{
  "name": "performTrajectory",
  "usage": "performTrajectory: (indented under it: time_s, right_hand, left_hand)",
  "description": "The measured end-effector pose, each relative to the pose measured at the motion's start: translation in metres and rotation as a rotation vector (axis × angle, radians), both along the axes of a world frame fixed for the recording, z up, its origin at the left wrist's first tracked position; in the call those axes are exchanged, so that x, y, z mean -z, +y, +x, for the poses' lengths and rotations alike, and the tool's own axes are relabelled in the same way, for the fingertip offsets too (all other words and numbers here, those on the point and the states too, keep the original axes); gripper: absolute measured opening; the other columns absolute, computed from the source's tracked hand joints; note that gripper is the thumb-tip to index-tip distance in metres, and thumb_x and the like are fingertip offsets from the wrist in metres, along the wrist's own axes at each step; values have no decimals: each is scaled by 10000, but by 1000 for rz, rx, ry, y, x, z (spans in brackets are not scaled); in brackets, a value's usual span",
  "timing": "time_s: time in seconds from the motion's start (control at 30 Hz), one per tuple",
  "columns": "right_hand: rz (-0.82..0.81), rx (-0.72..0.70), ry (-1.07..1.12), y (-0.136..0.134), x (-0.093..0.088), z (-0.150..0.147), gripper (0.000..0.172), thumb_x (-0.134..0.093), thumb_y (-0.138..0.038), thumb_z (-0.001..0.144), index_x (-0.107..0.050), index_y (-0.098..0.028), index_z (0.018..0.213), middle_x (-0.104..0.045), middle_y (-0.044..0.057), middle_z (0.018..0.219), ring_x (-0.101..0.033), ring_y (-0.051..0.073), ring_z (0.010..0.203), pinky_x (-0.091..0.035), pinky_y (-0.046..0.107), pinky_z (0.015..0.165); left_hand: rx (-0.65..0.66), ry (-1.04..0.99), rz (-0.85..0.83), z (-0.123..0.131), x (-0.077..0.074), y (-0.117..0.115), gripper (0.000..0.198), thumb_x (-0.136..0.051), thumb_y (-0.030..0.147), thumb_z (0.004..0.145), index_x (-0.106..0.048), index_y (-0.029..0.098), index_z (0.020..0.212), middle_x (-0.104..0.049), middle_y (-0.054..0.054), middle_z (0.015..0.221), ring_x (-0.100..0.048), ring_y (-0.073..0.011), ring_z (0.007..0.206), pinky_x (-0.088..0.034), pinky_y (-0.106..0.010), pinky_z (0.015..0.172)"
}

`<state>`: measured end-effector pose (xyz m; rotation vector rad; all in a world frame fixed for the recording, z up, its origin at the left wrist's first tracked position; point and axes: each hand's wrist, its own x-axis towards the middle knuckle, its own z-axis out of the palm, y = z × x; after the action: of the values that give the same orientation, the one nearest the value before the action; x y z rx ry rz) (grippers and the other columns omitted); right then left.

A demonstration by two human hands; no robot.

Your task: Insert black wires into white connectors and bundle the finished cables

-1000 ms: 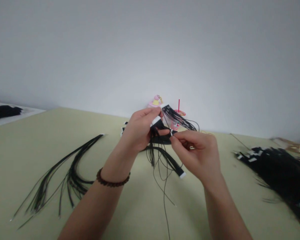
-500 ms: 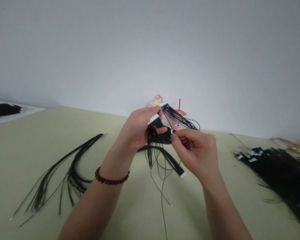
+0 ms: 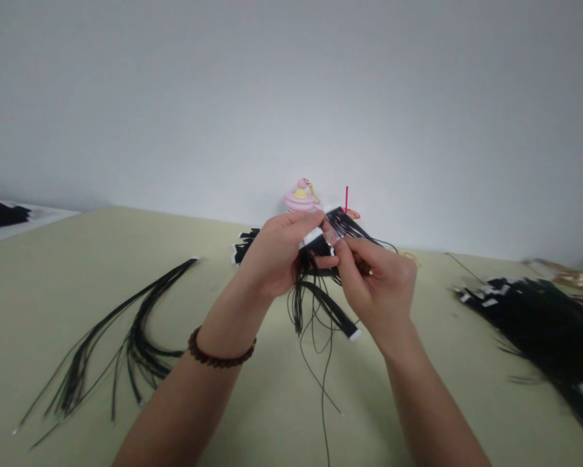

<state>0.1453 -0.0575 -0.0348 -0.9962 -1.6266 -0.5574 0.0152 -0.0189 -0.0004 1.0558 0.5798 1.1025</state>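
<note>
Closest in, a beaded brown bracelet [image 3: 218, 350] circled the left wrist. The left hand [image 3: 274, 256] sat just left of 12 o'clock, its grip closed on a black wire bundle [image 3: 320, 275] at a white connector [image 3: 313, 238], with the thumb across the wires. The right hand [image 3: 379, 282] came in from about 2 o'clock, its grip a tight pinch at a small white-tipped end [image 3: 332, 250] of the bundle, right beside the left thumb. Wires hung from the hands toward 6 o'clock, and one thick strand ended in a second white connector [image 3: 353, 335] just above the desk [image 3: 52, 292]. A loose black wire bunch [image 3: 135, 337] lay at 8 o'clock, well apart from the hands. A large black wire pile [image 3: 529, 324] lay at 3 o'clock. More connectors [image 3: 245, 246] showed behind the left hand. At 12 o'clock, a pink toy [image 3: 301, 198] and a red straw [image 3: 346, 198] stood near the wall [image 3: 291, 97].
</note>
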Motion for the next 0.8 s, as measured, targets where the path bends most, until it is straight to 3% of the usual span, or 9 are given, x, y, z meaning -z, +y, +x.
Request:
performTrajectory:
  time_s: [0.37,0.8]
  right_hand:
    - [42,5,-27,4,5,-1,198,-570,-152,874,-698,-131,726,-553,-33,519,-398,48,415,-323,202,446]
    - [141,77,-137,8,9,-1,232,-559,-149,882,-697,-100,702,-556,-1,508,-479,85,446,-347,236,477]
  left_hand:
    - [-1,-33,-1,-1,-1,1,253,-561,207,885,-600,128,648,-556,16,597,-532,-51,487,-492,-131,442]
    - [-16,-48,-12,0,-1,1,278,-536,197,901,-594,127,638,-559,21,583,-538,-57,483,-494,-144,439]
